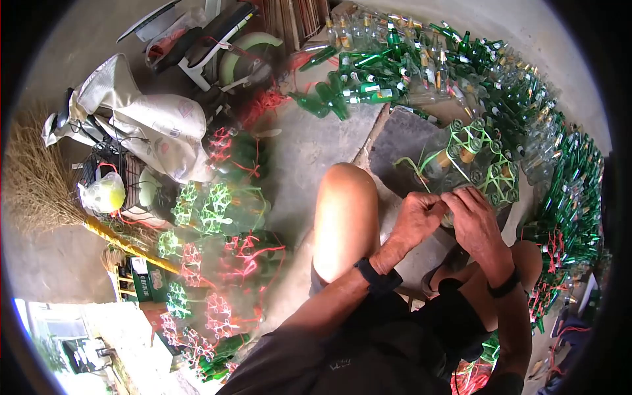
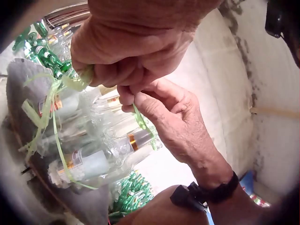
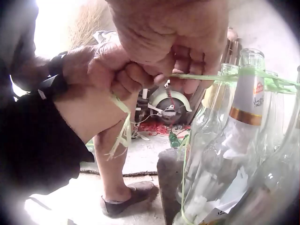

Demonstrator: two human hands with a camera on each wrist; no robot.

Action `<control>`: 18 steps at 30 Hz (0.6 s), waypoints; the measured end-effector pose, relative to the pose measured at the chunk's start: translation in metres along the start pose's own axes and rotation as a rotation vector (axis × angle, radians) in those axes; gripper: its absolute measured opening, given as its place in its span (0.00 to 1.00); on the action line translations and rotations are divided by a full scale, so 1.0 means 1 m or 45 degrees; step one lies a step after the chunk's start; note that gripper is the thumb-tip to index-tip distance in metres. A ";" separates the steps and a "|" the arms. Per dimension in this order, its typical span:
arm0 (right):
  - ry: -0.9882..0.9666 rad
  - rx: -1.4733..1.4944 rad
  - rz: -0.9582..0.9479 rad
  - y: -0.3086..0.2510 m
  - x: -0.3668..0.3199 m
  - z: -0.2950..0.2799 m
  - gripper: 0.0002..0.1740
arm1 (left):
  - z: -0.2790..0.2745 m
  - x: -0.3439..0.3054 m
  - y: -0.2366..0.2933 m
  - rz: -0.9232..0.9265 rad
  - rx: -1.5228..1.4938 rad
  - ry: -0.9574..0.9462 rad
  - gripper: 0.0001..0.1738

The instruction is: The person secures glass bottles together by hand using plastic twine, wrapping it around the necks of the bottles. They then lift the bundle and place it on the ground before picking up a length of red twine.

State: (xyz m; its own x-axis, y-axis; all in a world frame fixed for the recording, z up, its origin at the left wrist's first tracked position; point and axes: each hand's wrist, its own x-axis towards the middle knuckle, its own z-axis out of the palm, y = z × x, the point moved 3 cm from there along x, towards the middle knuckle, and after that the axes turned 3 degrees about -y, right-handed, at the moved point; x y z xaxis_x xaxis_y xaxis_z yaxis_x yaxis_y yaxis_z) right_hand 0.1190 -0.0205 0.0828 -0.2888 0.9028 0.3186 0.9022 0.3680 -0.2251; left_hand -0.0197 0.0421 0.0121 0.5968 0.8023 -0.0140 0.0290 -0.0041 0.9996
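Note:
Both hands meet at the near side of a bundle of clear glass bottles [image 3: 248,101]. Light green plastic twine [image 2: 58,133] runs around the bottles and between their necks. My left hand [image 1: 416,219] pinches the twine, and a frayed tail [image 3: 125,129] hangs below its fingers in the right wrist view. Close against it, my right hand [image 1: 475,220] pinches a taut strand [image 3: 201,76] that leads to the bottle necks. The fingertips of the two hands nearly meet, and the left wrist view shows the right hand [image 2: 171,117] below the left. Curled fingers hide the crossing of the strands.
A dark slab [image 1: 398,141] lies under the bundle. Loose green bottles [image 1: 329,99] and a large heap of bottles [image 1: 573,178] curve around the back and right. Tied bundles [image 1: 214,207] stand at the left, near a white sack [image 1: 164,122] and a straw broom [image 1: 39,171].

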 end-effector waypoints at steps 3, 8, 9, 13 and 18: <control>-0.066 0.114 0.070 0.004 0.000 0.001 0.17 | -0.005 0.000 -0.001 -0.040 0.018 -0.006 0.10; -0.041 0.196 0.002 0.005 0.000 0.002 0.07 | -0.015 -0.015 0.016 -0.031 -0.051 0.005 0.08; -0.061 0.183 0.050 0.007 -0.001 0.003 0.07 | -0.017 -0.018 0.017 -0.085 -0.038 0.029 0.08; -0.039 0.221 -0.025 0.010 -0.002 0.008 0.07 | -0.024 -0.034 0.025 -0.201 -0.144 0.037 0.08; -0.022 0.294 0.026 0.014 -0.005 0.017 0.07 | -0.038 -0.052 0.046 -0.280 -0.140 0.024 0.07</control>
State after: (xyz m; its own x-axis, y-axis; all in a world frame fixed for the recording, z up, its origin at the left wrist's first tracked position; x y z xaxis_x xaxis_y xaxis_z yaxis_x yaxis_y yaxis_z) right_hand 0.1279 -0.0164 0.0621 -0.2784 0.9135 0.2965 0.8113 0.3889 -0.4365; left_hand -0.0793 0.0229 0.0602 0.5710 0.7875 -0.2318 0.0683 0.2358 0.9694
